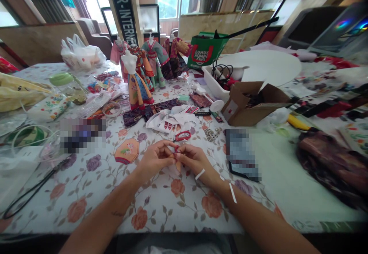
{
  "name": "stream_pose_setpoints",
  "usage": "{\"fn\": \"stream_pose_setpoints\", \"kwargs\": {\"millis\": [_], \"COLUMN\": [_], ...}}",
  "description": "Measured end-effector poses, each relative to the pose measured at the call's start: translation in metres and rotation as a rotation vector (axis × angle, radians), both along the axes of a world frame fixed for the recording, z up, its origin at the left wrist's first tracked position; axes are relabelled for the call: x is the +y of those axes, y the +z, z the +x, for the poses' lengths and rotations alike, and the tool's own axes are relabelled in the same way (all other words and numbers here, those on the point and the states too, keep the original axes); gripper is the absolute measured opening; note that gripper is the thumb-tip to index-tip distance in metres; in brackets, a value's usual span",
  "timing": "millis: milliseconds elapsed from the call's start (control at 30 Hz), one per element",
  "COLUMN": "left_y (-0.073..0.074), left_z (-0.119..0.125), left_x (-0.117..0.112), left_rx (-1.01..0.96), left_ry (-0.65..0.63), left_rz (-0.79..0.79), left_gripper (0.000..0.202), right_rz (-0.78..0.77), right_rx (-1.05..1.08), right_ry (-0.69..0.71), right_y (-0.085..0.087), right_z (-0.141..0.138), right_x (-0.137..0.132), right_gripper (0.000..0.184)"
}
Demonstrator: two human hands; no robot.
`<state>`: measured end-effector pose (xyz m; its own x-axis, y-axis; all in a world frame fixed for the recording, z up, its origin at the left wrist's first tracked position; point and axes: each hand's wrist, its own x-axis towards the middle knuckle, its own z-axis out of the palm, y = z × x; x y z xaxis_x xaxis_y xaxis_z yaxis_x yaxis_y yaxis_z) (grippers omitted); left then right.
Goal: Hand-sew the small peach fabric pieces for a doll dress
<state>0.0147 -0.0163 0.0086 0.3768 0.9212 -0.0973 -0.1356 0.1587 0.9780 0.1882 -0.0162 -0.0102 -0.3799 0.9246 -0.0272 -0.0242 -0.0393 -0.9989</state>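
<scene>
Near the centre of the flower-print tabletop (107,192), the left hand (155,160) and right hand (197,162) meet, their fingertips (169,155) pinched closely together around a small orange-red scrap (177,162). It is too small to identify exactly, and the fingers hide most of it. Both hands are nearly closed and hover just above the cloth. Thin white strips (232,192) lie across the right forearm.

Just beyond the hands at 12 o'clock sit small red-handled scissors (183,136), with a white printed garment piece (169,120) behind them. Silver studs (211,134) are scattered at 1 o'clock, and a hexagonal embroidered patch (127,151) lies at 9 o'clock. A pixelated phone-like object (241,154) lies at 3 o'clock, and another pixelated object (82,135) lies farther round at 10 o'clock.

Farther off at 11 o'clock, dressed mannequin dolls (136,81) stand in a cluster. At 1 o'clock are a cardboard box (253,104) and a white plastic tray of cables (218,81), with a green bag (207,48) behind them. Brown satin fabric (330,162) is heaped at 3 o'clock, near the tabletop's right side.
</scene>
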Motion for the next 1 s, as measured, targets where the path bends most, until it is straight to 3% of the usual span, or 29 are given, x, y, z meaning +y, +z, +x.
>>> {"fn": "stream_pose_setpoints", "kwargs": {"millis": [267,633,1000], "left_y": [-0.012,-0.005,-0.004], "left_z": [0.001,0.011,0.014], "left_x": [0.001,-0.009,-0.008], "left_rx": [0.004,-0.021,-0.002], "left_ry": [0.013,0.011,-0.024], "left_rz": [0.065,0.029,-0.024], "left_gripper": [0.031,0.033,0.034], "right_rz": [-0.026,-0.099,-0.018], "right_rx": [0.003,0.073,0.083], "right_ry": [-0.016,-0.153,-0.124], "right_y": [0.009,0.006,-0.006], "right_z": [0.001,0.0,0.004], "right_x": [-0.001,-0.022,-0.032], "right_gripper": [0.022,0.028,0.024]}}
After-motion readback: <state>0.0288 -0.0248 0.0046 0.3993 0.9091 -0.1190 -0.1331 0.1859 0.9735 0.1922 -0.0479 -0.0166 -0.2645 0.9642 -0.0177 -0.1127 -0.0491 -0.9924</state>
